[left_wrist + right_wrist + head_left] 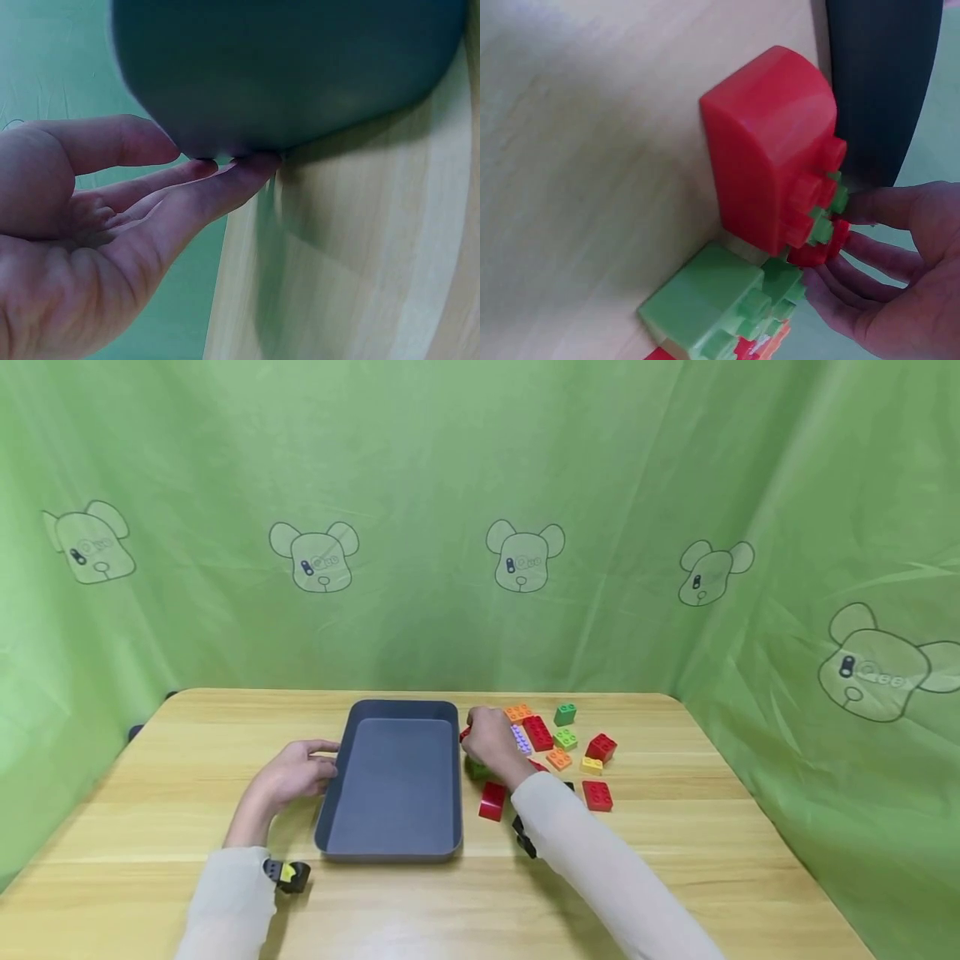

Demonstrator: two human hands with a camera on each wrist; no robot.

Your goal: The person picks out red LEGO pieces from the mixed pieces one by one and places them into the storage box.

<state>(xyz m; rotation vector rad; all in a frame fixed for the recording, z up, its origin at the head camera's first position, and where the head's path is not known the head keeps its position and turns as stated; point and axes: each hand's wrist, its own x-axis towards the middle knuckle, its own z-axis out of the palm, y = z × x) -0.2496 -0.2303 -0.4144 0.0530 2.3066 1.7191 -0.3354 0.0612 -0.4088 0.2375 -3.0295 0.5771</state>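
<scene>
My left hand [296, 772] is at the left side of a dark grey rectangular tray [397, 785]. In the left wrist view its extended fingertips touch the tray's outer wall [285, 75]. Beyond the tray's right side, my right hand [492, 743] pinches a small red building brick [465, 734] between thumb and fingers. The right wrist view shows that red brick [808, 255] partly hidden behind a curved-top red brick [772, 142]. Green bricks [705, 292] lie close under the hand. The curved red brick [492, 802] lies nearer the front.
Right of the right hand, several bricks are scattered: an orange brick [517, 713], a purple one [521, 740], a long red one [537, 733], a dark green one [566, 714], a yellow one [592, 766] and a flat red one [597, 796]. A green curtain [420, 635] stands behind the wooden table [390, 910].
</scene>
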